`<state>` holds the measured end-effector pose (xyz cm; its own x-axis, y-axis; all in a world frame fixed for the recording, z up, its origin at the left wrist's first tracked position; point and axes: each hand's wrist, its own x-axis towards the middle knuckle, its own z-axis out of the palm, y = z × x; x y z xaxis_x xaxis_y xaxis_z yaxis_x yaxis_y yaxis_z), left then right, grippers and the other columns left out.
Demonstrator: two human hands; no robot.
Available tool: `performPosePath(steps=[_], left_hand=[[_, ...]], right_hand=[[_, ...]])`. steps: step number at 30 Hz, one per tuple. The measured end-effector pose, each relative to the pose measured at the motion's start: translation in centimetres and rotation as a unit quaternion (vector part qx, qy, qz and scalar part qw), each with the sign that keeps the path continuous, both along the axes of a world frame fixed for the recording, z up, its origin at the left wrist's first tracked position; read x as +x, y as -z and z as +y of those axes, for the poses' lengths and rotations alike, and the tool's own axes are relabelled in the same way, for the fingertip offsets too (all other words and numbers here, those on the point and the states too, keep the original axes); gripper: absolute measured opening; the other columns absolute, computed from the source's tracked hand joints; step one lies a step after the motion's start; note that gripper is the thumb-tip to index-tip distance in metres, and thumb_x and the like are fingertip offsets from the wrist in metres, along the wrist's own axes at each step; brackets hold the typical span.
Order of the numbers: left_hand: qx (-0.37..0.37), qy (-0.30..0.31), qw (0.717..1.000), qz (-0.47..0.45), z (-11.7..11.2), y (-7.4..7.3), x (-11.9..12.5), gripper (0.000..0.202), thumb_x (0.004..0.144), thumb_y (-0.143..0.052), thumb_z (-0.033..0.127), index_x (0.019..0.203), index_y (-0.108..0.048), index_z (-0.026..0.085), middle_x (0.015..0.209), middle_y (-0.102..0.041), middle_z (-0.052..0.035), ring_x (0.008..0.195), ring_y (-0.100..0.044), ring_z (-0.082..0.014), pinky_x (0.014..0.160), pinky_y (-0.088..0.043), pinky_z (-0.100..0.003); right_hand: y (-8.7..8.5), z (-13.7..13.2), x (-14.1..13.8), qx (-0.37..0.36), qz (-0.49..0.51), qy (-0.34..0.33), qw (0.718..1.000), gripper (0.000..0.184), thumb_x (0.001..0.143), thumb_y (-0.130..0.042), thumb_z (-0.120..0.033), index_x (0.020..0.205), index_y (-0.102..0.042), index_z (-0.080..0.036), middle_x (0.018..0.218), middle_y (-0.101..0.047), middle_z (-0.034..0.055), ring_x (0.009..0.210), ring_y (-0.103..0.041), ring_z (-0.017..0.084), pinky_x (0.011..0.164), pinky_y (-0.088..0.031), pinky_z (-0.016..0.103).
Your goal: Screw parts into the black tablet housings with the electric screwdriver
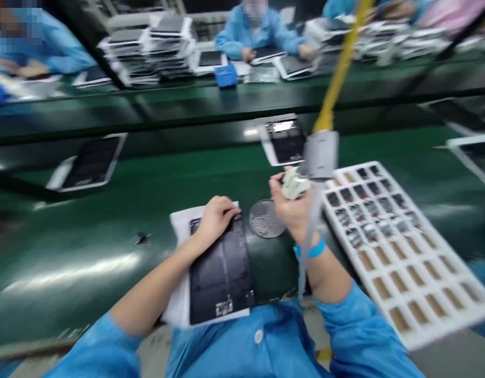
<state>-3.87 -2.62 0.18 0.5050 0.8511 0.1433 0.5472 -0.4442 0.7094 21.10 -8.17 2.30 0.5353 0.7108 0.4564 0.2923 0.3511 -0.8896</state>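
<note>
**Green desk [69,252]:** It is long and shiny. Black panels with white edges lie on it, like the panel [87,161] on the left.

**Black panel [221,273]:** It lies flat on a white sheet [179,294] on the desk, right in front of the person.

**Left hand [215,219]:** It is open a little, with the fingers bent. It rests on the top part of the black panel and does not grip it.

**Round mesh disc [265,218]:** It lies flat on the desk, between the two hands.

**Right hand [292,210]:** It is closed around a pale lump [295,184] and holds it up off the desk. A blue band [311,251] circles the wrist.

**Grey strip [319,155]:** It hangs from a yellow cord [337,68], just beside the right hand.

**White tray [400,252]:** It sits to the right of the right hand, with many small slots in rows.
</note>
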Motion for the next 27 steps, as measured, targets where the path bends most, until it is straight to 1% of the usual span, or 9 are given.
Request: performPosePath(steps=[3,6,9,15,18,20,22,24,27], left_hand=[[0.006,0.019,1.0,-0.005,1.0,0.7,-1.1,0.035,0.101,-0.071,0.054,0.083,-0.088,0.031,0.098,-0.087,-0.0099,0.097,-0.077,-0.0344,0.096,-0.062,-0.05],[0.012,0.041,0.999,0.02,3.2,1.9,-1.5,0.038,0.098,-0.066,0.064,0.085,-0.088,0.035,0.104,-0.088,-0.0085,0.101,-0.078,-0.0382,0.098,-0.064,-0.053],[0.014,0.071,0.996,0.042,4.4,2.6,-1.3,0.033,0.093,-0.068,0.062,0.086,-0.085,0.035,0.102,-0.087,-0.0089,0.099,-0.078,-0.0395,0.096,-0.063,-0.054],[0.029,0.08,0.995,0.041,4.8,4.3,-1.2,0.035,0.1,-0.065,0.06,0.094,-0.087,0.033,0.105,-0.088,-0.0095,0.104,-0.079,-0.0404,0.095,-0.061,-0.053],[0.05,0.071,0.996,0.024,5.4,5.1,-0.9,0.037,0.103,-0.063,0.06,0.094,-0.088,0.034,0.104,-0.088,-0.0083,0.102,-0.078,-0.0391,0.095,-0.059,-0.053],[0.059,0.075,0.995,0.014,5.1,4.8,-0.6,0.036,0.103,-0.063,0.059,0.092,-0.086,0.033,0.1,-0.087,-0.008,0.099,-0.077,-0.0382,0.093,-0.058,-0.052],[0.057,0.086,0.995,0.012,4.0,3.8,-0.2,0.035,0.103,-0.064,0.056,0.087,-0.083,0.031,0.093,-0.084,-0.0092,0.095,-0.074,-0.0375,0.09,-0.056,-0.051],[0.054,0.085,0.995,0.019,2.7,2.7,0.1,0.035,0.104,-0.066,0.052,0.083,-0.081,0.029,0.089,-0.08,-0.0106,0.093,-0.071,-0.0365,0.087,-0.054,-0.049],[0.042,0.079,0.996,0.027,1.7,1.9,0.7,0.027,0.106,-0.073,0.039,0.085,-0.085,0.026,0.091,-0.081,-0.0117,0.095,-0.069,-0.0337,0.09,-0.053,-0.047]], right_hand=[[-0.8,0.6,-0.7,0.033,0.001,-0.019,0.999,0.033,0.097,-0.088,-0.057,0.108,-0.077,-0.028,0.109,-0.086,0.0081,0.096,-0.084,0.025,0.101,-0.076,0.05],[-0.8,1.8,-0.9,0.016,0.012,-0.029,0.999,0.048,0.086,-0.092,-0.068,0.112,-0.077,-0.03,0.112,-0.089,0.007,0.094,-0.084,0.026,0.095,-0.075,0.049],[-0.7,2.2,-1.0,-0.011,0.023,-0.034,0.999,0.063,0.078,-0.097,-0.077,0.113,-0.077,-0.03,0.113,-0.09,0.006,0.096,-0.084,0.027,0.097,-0.075,0.047],[0.0,2.2,-1.7,-0.018,0.023,-0.054,0.998,0.057,0.082,-0.102,-0.07,0.109,-0.08,-0.025,0.11,-0.089,0.0053,0.098,-0.084,0.025,0.099,-0.074,0.042],[-0.4,2.9,-1.8,-0.03,0.027,-0.064,0.997,0.066,0.079,-0.105,-0.073,0.119,-0.082,-0.025,0.113,-0.088,0.0055,0.097,-0.082,0.024,0.096,-0.075,0.042],[-1.3,2.9,-2.1,-0.036,0.063,-0.082,0.994,0.073,0.077,-0.105,-0.075,0.125,-0.081,-0.025,0.116,-0.088,0.0053,0.089,-0.08,0.021,0.086,-0.076,0.041],[-2.4,2.0,-2.7,-0.04,0.119,-0.089,0.988,0.075,0.077,-0.104,-0.076,0.126,-0.078,-0.027,0.109,-0.087,0.0025,0.074,-0.073,0.017,0.068,-0.071,0.036],[-3.2,0.9,-3.0,-0.039,0.144,-0.063,0.987,0.073,0.078,-0.103,-0.074,0.13,-0.075,-0.03,0.09,-0.078,-0.0042,0.061,-0.061,0.012,0.056,-0.061,0.03],[-3.4,-0.1,-2.5,-0.01,0.128,0.002,0.992,0.07,0.083,-0.098,-0.069,0.135,-0.07,-0.03,0.08,-0.067,-0.0094,0.051,-0.05,0.008,0.05,-0.051,0.027]])
